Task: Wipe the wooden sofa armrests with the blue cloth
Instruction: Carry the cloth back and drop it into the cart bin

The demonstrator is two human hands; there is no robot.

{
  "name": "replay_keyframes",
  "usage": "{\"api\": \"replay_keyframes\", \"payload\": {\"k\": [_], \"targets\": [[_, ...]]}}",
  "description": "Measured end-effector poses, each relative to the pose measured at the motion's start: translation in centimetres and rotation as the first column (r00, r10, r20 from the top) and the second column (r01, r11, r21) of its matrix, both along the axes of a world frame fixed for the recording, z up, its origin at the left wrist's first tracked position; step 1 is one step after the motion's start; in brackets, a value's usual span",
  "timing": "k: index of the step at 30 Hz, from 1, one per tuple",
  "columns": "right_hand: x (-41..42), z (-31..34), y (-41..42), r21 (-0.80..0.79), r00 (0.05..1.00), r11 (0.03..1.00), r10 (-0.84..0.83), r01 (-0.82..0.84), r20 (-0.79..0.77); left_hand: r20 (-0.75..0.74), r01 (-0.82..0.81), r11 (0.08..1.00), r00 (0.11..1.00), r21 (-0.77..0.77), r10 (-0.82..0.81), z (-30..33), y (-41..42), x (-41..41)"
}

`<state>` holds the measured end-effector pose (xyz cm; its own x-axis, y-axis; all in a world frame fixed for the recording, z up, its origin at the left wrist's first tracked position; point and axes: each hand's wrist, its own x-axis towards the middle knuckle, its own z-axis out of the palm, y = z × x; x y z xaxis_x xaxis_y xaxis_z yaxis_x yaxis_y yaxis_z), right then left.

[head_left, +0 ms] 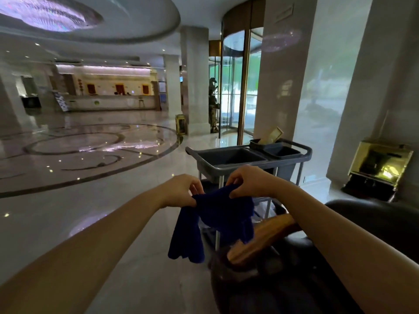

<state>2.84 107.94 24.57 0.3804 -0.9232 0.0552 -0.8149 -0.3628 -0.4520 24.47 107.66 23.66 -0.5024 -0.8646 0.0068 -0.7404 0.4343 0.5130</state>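
Both the left hand (pixel 181 191) and right hand (pixel 247 181) pinch the blue cloth (pixel 217 220) in closed fingers, readying it; next, it likely must drop onto the wooden armrest (pixel 260 239) just below.

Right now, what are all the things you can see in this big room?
Cloth: one, dark blue, held up in the air above the armrest.
Wooden armrest: one, brown, low and right of centre, on the dark sofa.
Cleaning cart: one, grey, just behind the cloth.
Revolving door: one, glass with gold frame, behind the cart.
Gold bin: one, by a pillar near the door.
Gold box: one, shiny, far right against the wall.
Reception desk: one, pale, far left at the back.
Floor: shiny marble with dark rings.
Hands: two, bare; left hand and right hand both pinch the cloth's top edge.
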Motion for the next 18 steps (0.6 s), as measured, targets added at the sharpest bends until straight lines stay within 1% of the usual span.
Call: {"api": "replay_keyframes", "payload": {"k": [5, 11, 15, 18], "targets": [[1.1, 0.6, -14.0, -0.015, 0.999, 1.0, 0.015, -0.015, 0.029, 0.034, -0.034, 0.999, 0.999, -0.015, 0.035, 1.3, -12.9, 1.1], [1.8, 2.8, -29.1, -0.053, 0.999, 0.999, 0.015, -0.012, 0.049, 0.059, -0.007, 0.998, 0.998, -0.068, 0.011, 4.1, -28.8, 1.7], [1.3, 3.1, -38.2, -0.05, 0.998, 0.998, -0.039, 0.042, 0.058, 0.069, 0.035, 0.996, 0.997, -0.078, -0.03, 4.5, -39.6, 1.2], [0.7, 3.2, -45.1, -0.081, 0.995, 0.992, -0.099, 0.101, 0.03, 0.073, 0.082, 0.992, 0.995, -0.101, -0.074, 4.2, -48.1, 0.4]]}}
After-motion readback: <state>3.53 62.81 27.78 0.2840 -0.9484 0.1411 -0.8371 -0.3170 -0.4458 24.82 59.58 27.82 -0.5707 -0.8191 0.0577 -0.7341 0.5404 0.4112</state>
